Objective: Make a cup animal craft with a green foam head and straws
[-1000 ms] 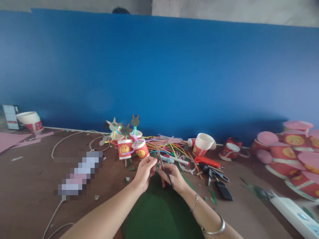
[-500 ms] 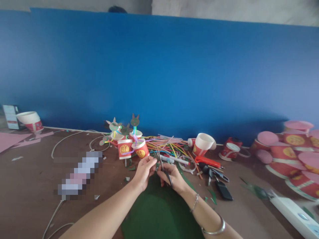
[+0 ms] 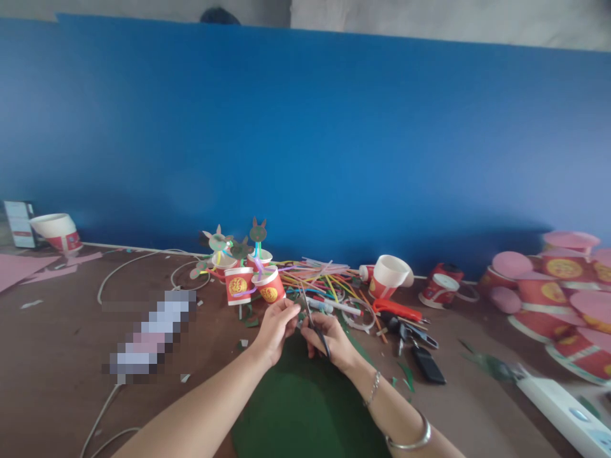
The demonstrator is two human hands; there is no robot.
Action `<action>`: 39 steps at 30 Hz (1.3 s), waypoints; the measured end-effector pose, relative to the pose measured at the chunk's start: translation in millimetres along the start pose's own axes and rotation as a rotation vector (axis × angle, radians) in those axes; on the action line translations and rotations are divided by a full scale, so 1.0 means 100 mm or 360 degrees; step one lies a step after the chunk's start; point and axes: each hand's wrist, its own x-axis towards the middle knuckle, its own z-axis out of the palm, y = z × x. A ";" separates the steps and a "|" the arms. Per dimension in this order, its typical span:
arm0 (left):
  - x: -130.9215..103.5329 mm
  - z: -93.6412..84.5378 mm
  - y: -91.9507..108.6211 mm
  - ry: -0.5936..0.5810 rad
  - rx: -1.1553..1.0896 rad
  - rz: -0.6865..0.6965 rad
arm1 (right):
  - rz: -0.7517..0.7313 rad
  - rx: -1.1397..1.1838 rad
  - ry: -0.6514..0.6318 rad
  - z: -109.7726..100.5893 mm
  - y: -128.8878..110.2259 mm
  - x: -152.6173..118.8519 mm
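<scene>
My right hand [image 3: 329,337] is closed round the dark handles of a pair of scissors [image 3: 317,331], whose blades point up and away from me. Close beside it, my left hand [image 3: 279,327] pinches a small piece of dark green paper [image 3: 300,305] against the blades. The fingers partly hide this piece, so its outline is unclear. Under both hands lies a large dark green sheet [image 3: 305,407]. Just beyond the left hand stand red and white paper cups [image 3: 238,285] topped with paper animal heads [image 3: 258,230] on coloured stems.
Behind the hands lie coloured strips [image 3: 329,273] and a marker [image 3: 351,308]. Keys [image 3: 401,337], an orange-red tool [image 3: 398,310] and a white power strip [image 3: 558,407] are to the right, near stacked cups with pink discs [image 3: 568,267]. A blue partition [image 3: 305,140] rises behind.
Both hands, the scissors and the paper piece stay almost exactly where they were. The view has shifted very slightly.
</scene>
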 end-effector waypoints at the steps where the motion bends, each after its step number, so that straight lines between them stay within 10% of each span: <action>1: 0.00 0.00 0.00 -0.0001 0.0002 0.0003 | 0.0000 -0.0007 0.0000 0.00 0.00 0.00; 39: 0.05 -0.07 -0.01 -0.0051 0.0021 0.0022 | 0.0011 -0.0046 0.0013 -0.01 0.04 0.01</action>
